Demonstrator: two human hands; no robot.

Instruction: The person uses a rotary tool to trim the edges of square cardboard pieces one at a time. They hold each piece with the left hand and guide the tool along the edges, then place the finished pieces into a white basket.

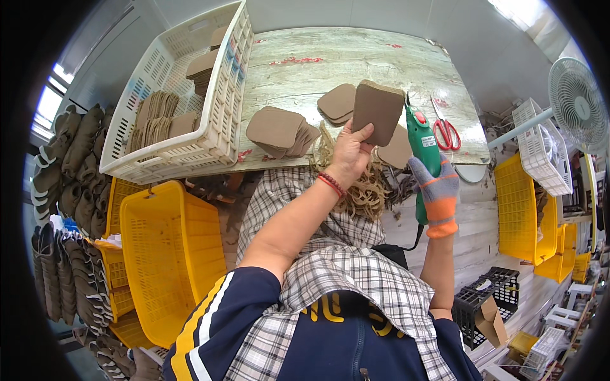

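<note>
So it's a workroom with pale grey walls [356, 14], and a bright window [46, 108] glares at the far left. Below that there's a whole mass of brown shoe-like pieces [81, 149] with pale edges, then a big yellow crate [159, 254] tipped toward the camera. Next up, a white slatted basket [175, 152] with bundles of brown pieces [155, 120] standing inside, sitting on the left of the table [318, 47]. The tabletop is worn, whitish-green wood grain with red marks here and there, and the fisheye bends its edges. Near its front edge is a fanned stack of brown pads [279, 130], with a smaller pile [337, 101] farther back.

Left arm slants up from the lower left, red bracelets [333, 183] at the wrist. The bare left hand [352, 149] pinches a rounded brown pad [379, 114] up over the front part of the table, thumb across its face. Tan strips [365, 190] hang in a tangle below, against a plaid apron [279, 197].

Right forearm comes nearly straight up. The right hand [437, 193], in a grey and orange glove, is wrapped around a green corded tool [420, 140], tip up, right beside the pad's edge; can't tell if they touch. Just right of it lie red-handled scissors [447, 134], then a black crate [467, 311] on the floor, yellow bins [513, 203] and a white fan [578, 89].
</note>
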